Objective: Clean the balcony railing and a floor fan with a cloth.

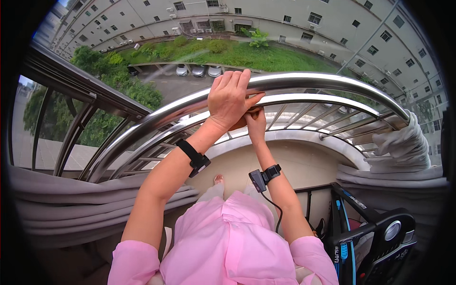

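My left hand [228,96] lies over the curved stainless steel handrail [306,80], its fingers bent across the top and the thumb pointing right. Just below it, my right hand [256,123] reaches up to the lower steel rail [320,100]. Its fingertips are tucked under the left thumb and partly hidden. A brownish patch shows between the two hands; whether it is a reflection or an object, I cannot tell. Each wrist wears a black strap with a small device, the left strap [192,156] and the right strap [265,176].
Thin steel bars stand on a curved pale ledge [302,135]. Gathered grey curtains [89,203] hang at left, and grey cloth [402,146] wraps the rail's right end. A folded treadmill [377,235] stands at lower right. Beyond the window glass are parked cars [198,70] far below.
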The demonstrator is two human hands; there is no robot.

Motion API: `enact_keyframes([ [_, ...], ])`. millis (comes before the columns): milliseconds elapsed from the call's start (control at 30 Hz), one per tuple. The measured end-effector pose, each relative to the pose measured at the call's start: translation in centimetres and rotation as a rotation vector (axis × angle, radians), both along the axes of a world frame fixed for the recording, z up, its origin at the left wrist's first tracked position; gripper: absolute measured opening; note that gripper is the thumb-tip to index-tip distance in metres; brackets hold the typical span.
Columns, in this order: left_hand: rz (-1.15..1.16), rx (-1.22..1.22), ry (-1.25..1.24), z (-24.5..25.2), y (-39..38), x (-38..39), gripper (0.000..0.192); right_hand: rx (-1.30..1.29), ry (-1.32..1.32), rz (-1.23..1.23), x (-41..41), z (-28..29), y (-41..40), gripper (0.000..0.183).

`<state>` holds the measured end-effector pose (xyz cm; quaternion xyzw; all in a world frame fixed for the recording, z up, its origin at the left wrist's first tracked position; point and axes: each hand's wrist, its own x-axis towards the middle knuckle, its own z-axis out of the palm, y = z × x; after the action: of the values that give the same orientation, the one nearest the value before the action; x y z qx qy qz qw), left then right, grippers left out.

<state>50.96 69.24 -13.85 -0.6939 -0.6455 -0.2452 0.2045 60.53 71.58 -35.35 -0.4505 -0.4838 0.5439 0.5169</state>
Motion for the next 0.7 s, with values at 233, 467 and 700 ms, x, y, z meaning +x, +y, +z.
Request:
enact_keyframes([
  [233, -0.522, -0.195, -0.367, -9.6, -13.0, -2.2, 0.056, 0.08, -0.468, -0.262, -2.6, -1.1, 0.4, 0.028],
  [467, -0.11, -0.51, -0.769, -25.1, -14.9, -8.0, 0.056, 0.099, -0.48, -0.414, -3.5, -1.2, 0.4, 0.03],
  [700, -0.233, -0.359, -1.095, -33.2, -4.4, -6.5, 0.05, -0.061, -0.614, -0.339, -1.8, -10.0, -0.4, 0.058],
])
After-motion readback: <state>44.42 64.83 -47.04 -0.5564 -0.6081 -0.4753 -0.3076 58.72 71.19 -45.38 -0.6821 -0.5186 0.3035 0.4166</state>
